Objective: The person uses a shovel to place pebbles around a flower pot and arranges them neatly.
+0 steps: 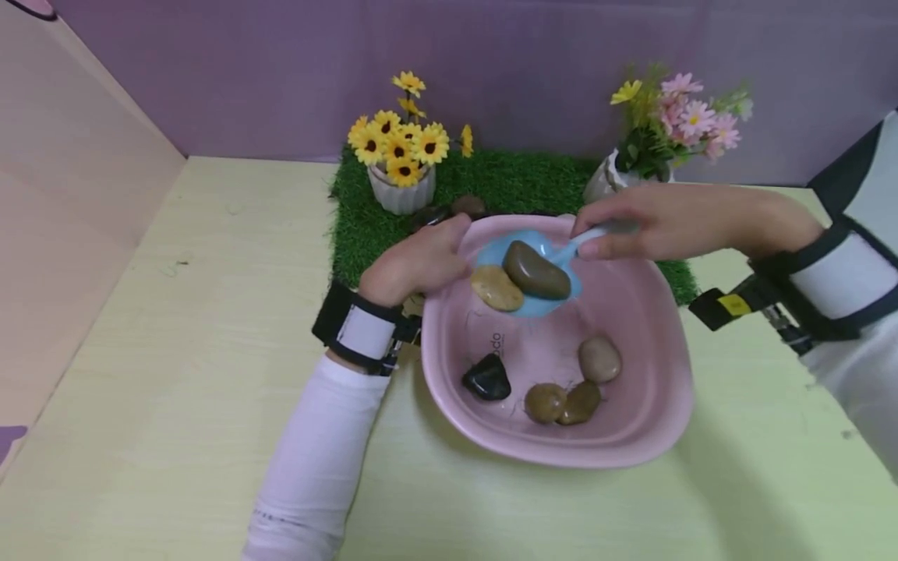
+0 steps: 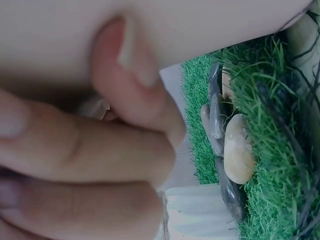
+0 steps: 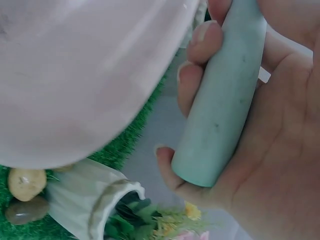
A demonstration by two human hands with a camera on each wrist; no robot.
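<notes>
A pink basin (image 1: 652, 421) sits on the pale table, and my left hand (image 1: 424, 263) grips its far left rim. My right hand (image 1: 631, 226) holds the handle (image 3: 225, 100) of a light blue scoop (image 1: 543, 305) over the basin's far side. In the scoop lie a dark brown stone (image 1: 536, 270) and a tan stone (image 1: 496, 288). On the basin floor are a black stone (image 1: 487, 378) and three brownish stones (image 1: 599, 358). The left wrist view shows mostly my curled fingers (image 2: 100, 150).
Behind the basin lies a green grass mat (image 1: 491, 183) with a white pot of sunflowers (image 1: 402, 191), a pot of pink flowers (image 1: 606, 178) and a few stones (image 2: 239, 155). A purple wall stands behind and a beige panel at the left.
</notes>
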